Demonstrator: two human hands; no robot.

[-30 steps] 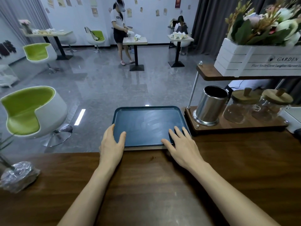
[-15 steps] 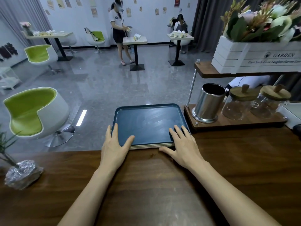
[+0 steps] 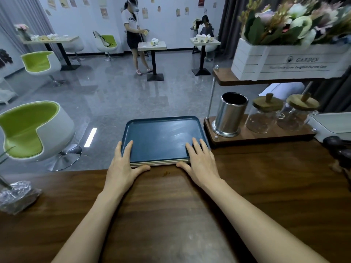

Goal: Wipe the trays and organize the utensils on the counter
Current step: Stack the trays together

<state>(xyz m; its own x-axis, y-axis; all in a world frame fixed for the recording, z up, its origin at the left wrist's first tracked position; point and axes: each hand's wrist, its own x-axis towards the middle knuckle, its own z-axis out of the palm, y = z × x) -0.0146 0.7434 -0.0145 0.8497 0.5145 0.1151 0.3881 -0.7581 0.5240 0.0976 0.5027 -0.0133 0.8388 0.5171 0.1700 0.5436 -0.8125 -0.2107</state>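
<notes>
Item: stack of dark blue rectangular plastic trays (image 3: 161,137), at the far edge of the brown wooden counter (image 3: 266,186).
Left hand (image 3: 121,168): fingers straight, flat on the near-left corner.
Right hand (image 3: 201,166): likewise, on the near-right corner.
Risk: a forward shove could tip the stack off.

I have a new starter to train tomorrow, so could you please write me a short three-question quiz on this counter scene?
1. True or false: the steel canister stands left of the tray stack.
2. How many lidded glass jars are on the wooden stand?
3. The left hand and right hand rest on: A) the jars B) the tray stack's near corners C) the canister.
Key: 1 false; 2 two; 3 B.
</notes>
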